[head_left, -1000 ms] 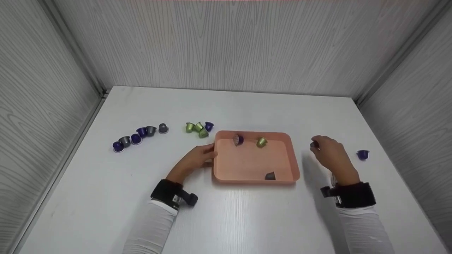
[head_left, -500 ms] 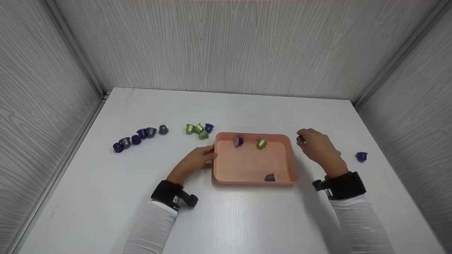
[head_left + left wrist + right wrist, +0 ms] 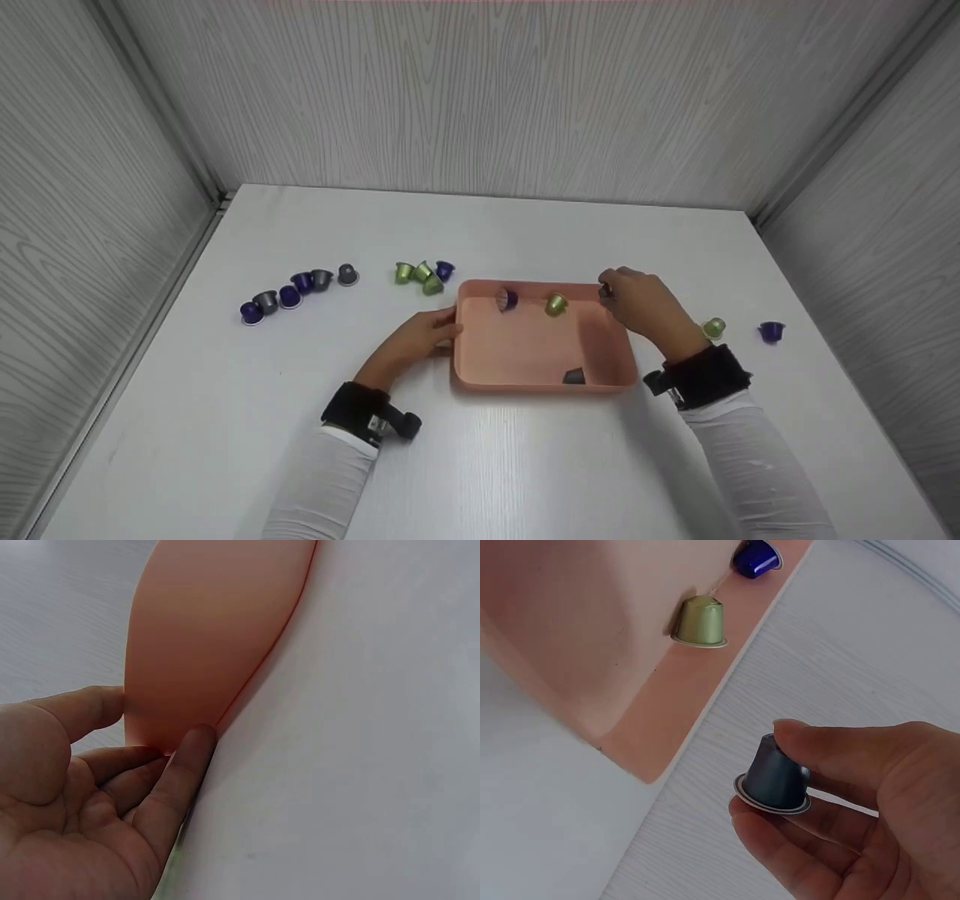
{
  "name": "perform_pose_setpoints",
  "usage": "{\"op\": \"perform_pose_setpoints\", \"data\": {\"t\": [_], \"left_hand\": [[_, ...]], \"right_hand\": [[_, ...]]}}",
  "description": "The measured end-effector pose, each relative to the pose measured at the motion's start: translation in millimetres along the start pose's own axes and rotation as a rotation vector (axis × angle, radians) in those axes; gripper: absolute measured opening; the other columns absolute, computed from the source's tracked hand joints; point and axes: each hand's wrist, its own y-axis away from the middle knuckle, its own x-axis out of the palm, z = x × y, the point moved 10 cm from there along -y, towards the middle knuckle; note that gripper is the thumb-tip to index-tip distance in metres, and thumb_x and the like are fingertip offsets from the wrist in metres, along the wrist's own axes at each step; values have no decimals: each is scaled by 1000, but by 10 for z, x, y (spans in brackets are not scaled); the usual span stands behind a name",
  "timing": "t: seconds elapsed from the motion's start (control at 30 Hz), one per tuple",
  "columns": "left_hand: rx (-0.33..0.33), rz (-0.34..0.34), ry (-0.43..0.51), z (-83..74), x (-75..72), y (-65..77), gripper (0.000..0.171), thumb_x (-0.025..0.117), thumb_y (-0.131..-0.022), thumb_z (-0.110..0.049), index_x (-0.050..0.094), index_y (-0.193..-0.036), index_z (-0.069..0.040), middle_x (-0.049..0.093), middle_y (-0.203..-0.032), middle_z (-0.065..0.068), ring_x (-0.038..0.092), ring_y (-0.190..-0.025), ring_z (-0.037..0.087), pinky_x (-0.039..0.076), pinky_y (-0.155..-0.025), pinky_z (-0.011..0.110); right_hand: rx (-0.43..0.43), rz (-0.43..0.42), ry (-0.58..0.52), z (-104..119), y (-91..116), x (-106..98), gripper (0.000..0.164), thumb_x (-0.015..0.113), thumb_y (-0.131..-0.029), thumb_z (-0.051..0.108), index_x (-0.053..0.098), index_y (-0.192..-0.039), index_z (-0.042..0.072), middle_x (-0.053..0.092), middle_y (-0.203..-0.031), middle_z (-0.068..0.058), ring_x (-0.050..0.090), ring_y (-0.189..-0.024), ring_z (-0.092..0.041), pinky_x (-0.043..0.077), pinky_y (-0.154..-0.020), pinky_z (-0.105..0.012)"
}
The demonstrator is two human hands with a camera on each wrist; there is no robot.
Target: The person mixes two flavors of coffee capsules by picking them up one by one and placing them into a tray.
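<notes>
The pink tray (image 3: 517,345) sits mid-desk, with a broad strip of desk (image 3: 487,465) running in front of its near wall. The left hand (image 3: 412,337) holds its left wall; the right hand (image 3: 645,307) pinches a dark capsule (image 3: 776,780) at the far right corner. A purple capsule (image 3: 771,331) stands farther right, near the desk's side edge. Only the head view shows the grey capsule (image 3: 574,376) against the near wall. The right wrist view alone shows the held capsule's pale flange; the left wrist view alone, a fingertip at the wall's foot.
</notes>
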Motion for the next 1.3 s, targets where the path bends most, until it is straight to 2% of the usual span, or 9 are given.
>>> {"op": "perform_pose_setpoints", "data": {"t": [0.13,0.27,0.53,0.73,0.93,1.13,1.3], "left_hand": [[-1,-2,-14,-6,-5,-4,56,53,-102,-19,33,-152,-7,39,-152,10,54,-124,28,51,-95,34],[-2,7,-21,-2,9,-3,56,52,-102,-19,30,-153,-6,36,-154,12,54,-124,30,51,-96,35],[-7,-5,58,-22,9,32,56,52,-102,-17,30,-152,-2,41,-150,15,57,-120,29,52,-95,34],[-3,9,55,-27,21,23,56,53,-102,-17,30,-152,-4,41,-150,15,56,-121,30,51,-95,34],[7,13,58,-79,23,53,56,52,-102,-15,29,-152,-2,40,-150,17,56,-121,31,51,-96,37],[3,-5,18,-35,8,25,55,53,-102,-18,33,-151,-5,43,-149,13,57,-120,28,52,-95,34],[5,-13,-3,-42,-5,33,55,53,-101,-19,33,-151,-5,41,-151,12,57,-120,28,51,-96,34]], "right_hand": [[-37,17,27,60,-65,62,15,67,-92,10,65,-102,-1,64,-87,-13,62,-78,-29,53,-69,-46],[-50,62,30,78,-125,152,15,69,-91,10,65,-101,-1,64,-86,-11,62,-78,-28,53,-69,-46],[-29,160,28,87,-240,328,11,64,-93,12,65,-95,1,64,-82,-9,61,-77,-27,52,-69,-44],[21,207,19,82,-291,413,9,62,-93,9,65,-92,1,60,-75,-8,55,-69,-24,49,-64,-40],[129,273,36,-13,-313,552,17,57,-95,8,67,-106,-1,65,-85,-12,59,-74,-24,54,-70,-40],[149,270,92,-60,-305,585,20,55,-95,5,68,-109,-2,65,-86,-14,59,-74,-25,55,-72,-41],[115,222,108,-54,-297,523,14,61,-90,5,67,-101,-3,64,-83,-14,56,-72,-26,53,-69,-44]]}}
